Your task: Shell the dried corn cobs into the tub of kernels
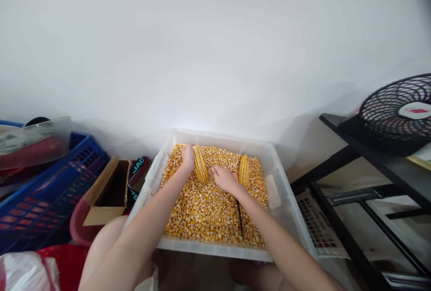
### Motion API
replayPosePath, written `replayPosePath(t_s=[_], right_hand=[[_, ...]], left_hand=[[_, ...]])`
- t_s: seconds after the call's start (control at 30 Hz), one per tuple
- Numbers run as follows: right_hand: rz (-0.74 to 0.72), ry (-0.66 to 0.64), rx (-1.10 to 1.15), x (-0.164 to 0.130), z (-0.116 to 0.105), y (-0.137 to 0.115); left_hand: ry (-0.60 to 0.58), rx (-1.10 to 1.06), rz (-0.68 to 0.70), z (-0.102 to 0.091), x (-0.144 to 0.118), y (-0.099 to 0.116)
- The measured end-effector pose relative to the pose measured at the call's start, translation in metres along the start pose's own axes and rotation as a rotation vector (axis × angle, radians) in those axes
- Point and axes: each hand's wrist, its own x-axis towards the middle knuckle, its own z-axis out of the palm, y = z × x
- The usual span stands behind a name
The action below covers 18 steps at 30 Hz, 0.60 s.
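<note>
Yellow cob: a corn cob (200, 170) stands tilted in the left hand (187, 158), whose grip is clamped round its upper end, at about 11 o'clock in the bin.
Right hand: the right hand (226, 179) lies just beside the cob's lower end; its grip is curled shut, on what I cannot tell, with a dark thin rod (239, 219) running from under it toward 6 o'clock.
Second cob: another cob (244, 170) stands just beside the right hand at about 1 o'clock, resting on the kernels.
Kernels: loose corn kernels (202, 214) cover the floor of the bin beneath both hands.
Bin: a clear plastic bin (286, 192) holds the kernels and both cobs, set against the white wall.
At 9 o'clock: an open cardboard box (106, 194) near the bin, then a blue crate (47, 201) farther out.
At 3 o'clock: a black shelf (370, 165) with a black fan (400, 113) on top.
</note>
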Motion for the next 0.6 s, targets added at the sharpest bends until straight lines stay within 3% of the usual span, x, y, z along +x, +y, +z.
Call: replayPosePath(t_s=[0.13, 0.6], right_hand=[[-0.099, -0.086, -0.075, -0.003, 0.000, -0.006], [-0.051, -0.073, -0.229, -0.006, -0.007, -0.013]], left_hand=[[0.029, 0.090, 0.078, -0.006, 0.003, -0.008], [-0.019, 0.175, 0.159, -0.003, -0.002, -0.009]])
